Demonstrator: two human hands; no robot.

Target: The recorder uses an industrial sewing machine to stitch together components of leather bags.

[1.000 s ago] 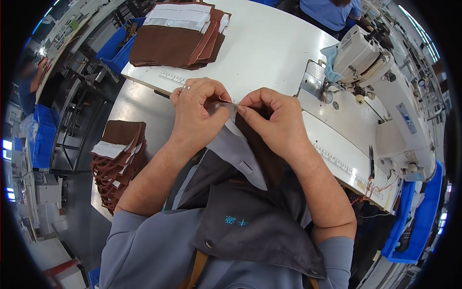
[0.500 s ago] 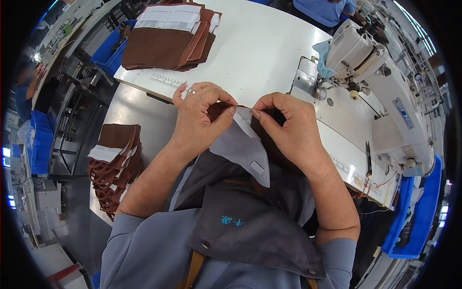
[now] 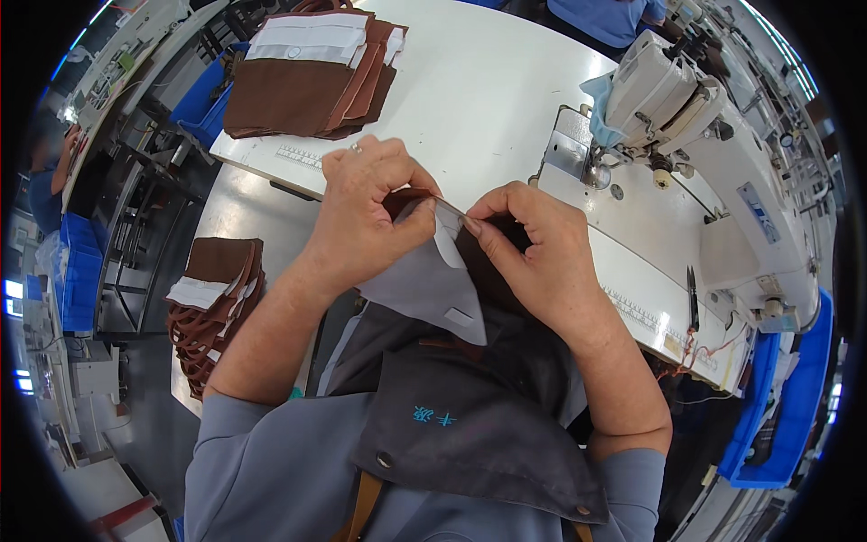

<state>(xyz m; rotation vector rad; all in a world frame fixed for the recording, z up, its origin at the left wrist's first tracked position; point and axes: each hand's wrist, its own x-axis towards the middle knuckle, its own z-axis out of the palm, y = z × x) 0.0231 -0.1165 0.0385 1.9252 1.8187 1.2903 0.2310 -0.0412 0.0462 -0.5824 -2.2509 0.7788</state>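
Observation:
Between both hands, in front of my chest, hangs a sewn fabric piece point(image 3: 417, 280), brown on one side with a grey lining and small white tags. My left hand point(image 3: 361, 217), a ring on one finger, pinches its top edge between thumb and forefinger. Close beside it, my right hand point(image 3: 542, 257) grips the same edge with thumb and forefinger. The brown side lies mostly in shadow behind my right fingers. Below the piece, a dark grey apron point(image 3: 470, 443) covers my lap.
A white sewing machine point(image 3: 668, 117) stands on the white table point(image 3: 470, 81) at right, with dark thread snips point(image 3: 693, 298) nearby. Stacked brown fabric panels point(image 3: 289, 95) lie far left; brown pieces with straps point(image 3: 212, 307) are piled nearer. A blue bin point(image 3: 777, 406) stands lower right.
Both hands and the fabric piece have shifted slightly left, and the lining's lower tip has swung left. The remaining left fingers have lifted a little; both pinches stay on the edge.

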